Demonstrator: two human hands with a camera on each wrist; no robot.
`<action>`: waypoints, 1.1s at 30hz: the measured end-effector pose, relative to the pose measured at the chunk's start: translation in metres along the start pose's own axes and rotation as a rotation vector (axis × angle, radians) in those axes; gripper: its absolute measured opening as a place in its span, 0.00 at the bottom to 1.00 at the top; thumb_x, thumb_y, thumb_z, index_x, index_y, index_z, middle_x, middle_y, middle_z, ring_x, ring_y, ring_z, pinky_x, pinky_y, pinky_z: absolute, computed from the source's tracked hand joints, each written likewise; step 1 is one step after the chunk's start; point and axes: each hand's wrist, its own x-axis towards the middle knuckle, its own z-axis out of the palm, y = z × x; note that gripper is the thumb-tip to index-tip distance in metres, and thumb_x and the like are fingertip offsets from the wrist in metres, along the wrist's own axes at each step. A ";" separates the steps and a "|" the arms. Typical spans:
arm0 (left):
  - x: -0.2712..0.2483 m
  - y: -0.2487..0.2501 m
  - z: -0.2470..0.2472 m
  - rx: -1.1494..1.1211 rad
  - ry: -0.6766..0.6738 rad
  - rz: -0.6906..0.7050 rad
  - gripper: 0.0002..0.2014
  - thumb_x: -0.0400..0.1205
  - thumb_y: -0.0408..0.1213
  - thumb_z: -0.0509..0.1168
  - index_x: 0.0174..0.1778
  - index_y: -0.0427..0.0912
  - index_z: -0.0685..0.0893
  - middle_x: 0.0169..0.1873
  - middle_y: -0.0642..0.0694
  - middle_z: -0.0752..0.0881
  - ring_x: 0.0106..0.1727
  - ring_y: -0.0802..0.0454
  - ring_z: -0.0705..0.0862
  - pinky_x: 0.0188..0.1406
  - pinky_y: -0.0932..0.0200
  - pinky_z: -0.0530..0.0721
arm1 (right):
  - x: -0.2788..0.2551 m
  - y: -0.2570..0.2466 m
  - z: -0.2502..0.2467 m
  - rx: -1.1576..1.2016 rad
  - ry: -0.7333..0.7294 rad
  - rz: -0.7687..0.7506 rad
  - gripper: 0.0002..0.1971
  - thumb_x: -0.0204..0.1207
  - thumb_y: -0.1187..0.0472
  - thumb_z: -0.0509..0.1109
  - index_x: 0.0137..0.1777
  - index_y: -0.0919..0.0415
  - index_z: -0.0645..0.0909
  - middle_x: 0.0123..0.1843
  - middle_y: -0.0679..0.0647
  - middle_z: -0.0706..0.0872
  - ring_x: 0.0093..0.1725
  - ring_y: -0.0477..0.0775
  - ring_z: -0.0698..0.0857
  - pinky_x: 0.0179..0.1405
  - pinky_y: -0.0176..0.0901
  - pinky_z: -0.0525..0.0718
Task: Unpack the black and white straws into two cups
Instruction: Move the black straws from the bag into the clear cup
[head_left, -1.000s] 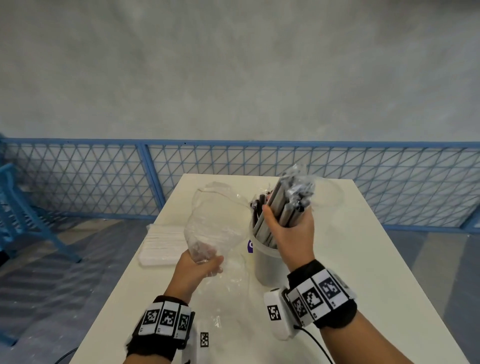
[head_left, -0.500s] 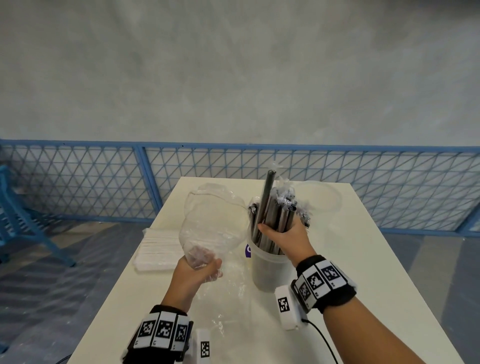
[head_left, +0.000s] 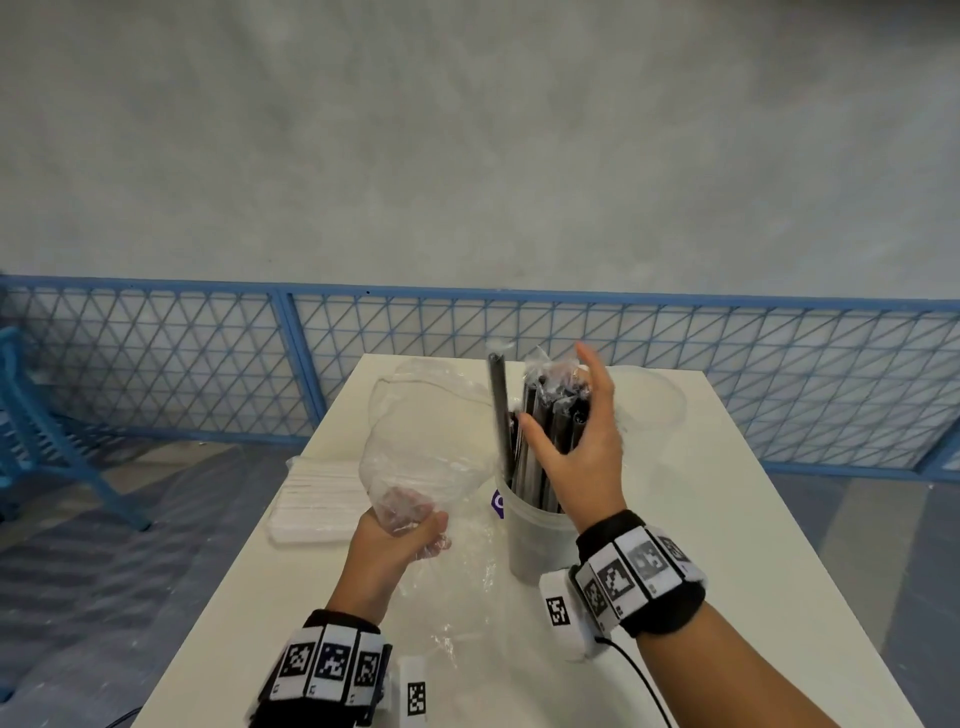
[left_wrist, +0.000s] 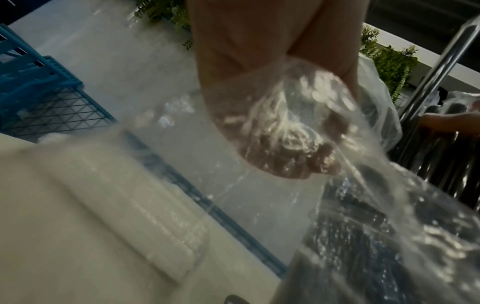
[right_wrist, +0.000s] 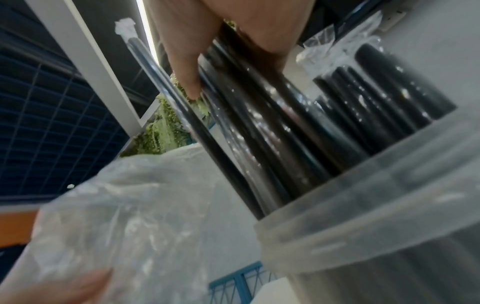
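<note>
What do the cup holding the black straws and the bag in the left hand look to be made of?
The cup looks like frosted, translucent plastic: the dark straws show dimly through its wall. The bag in the left hand looks like thin clear plastic film, glossy and crinkled, with the table visible through it.

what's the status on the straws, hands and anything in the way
Left hand grips the empty clear plastic bag. Right hand open against the wrapped black straws standing in the translucent plastic cup. Pack of white straws unopened; no obstruction.
</note>
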 end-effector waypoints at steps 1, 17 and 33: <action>0.000 0.000 0.001 -0.004 0.003 0.000 0.06 0.73 0.22 0.71 0.42 0.34 0.83 0.33 0.44 0.86 0.30 0.53 0.85 0.38 0.53 0.89 | 0.001 0.000 0.000 -0.026 -0.023 -0.043 0.34 0.70 0.64 0.74 0.73 0.45 0.64 0.67 0.46 0.75 0.67 0.35 0.72 0.69 0.27 0.69; -0.004 0.018 0.022 0.100 -0.006 0.103 0.09 0.74 0.25 0.72 0.46 0.30 0.80 0.34 0.42 0.85 0.27 0.54 0.86 0.43 0.47 0.83 | 0.013 -0.018 0.010 -0.258 -0.006 -0.079 0.07 0.75 0.46 0.58 0.46 0.40 0.79 0.69 0.56 0.75 0.74 0.56 0.64 0.74 0.61 0.60; -0.003 0.005 0.004 0.061 0.076 0.054 0.07 0.74 0.24 0.72 0.41 0.38 0.82 0.33 0.44 0.85 0.27 0.52 0.85 0.38 0.52 0.87 | 0.007 0.001 0.010 -0.156 0.057 -0.277 0.24 0.79 0.70 0.61 0.71 0.52 0.64 0.72 0.53 0.71 0.71 0.42 0.72 0.75 0.37 0.67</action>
